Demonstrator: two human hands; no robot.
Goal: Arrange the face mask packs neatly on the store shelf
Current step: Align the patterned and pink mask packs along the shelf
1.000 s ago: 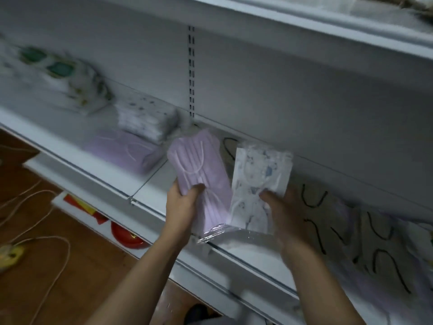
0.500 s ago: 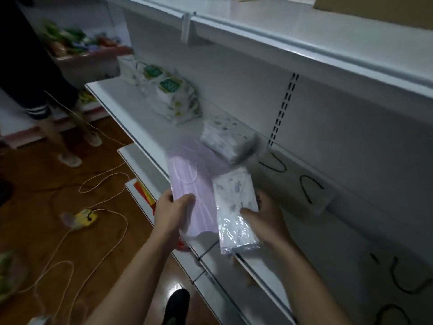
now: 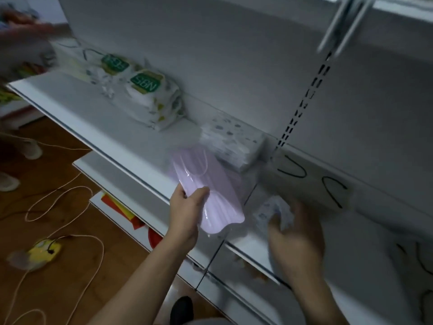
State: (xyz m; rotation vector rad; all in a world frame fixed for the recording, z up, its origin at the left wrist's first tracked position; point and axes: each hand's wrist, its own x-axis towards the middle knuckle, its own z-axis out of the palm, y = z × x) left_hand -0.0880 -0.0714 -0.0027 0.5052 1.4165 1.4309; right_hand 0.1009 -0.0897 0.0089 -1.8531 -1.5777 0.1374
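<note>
Our left hand gripped the purple mask pack, thumb on top, holding it tilted above the front edge of the shelf. Our right hand, blurred, curled round a patterned mask pack low over the shelf, just right of the purple one. A stack of patterned packs lay behind, against the back wall, with wipes packs further left.
</note>
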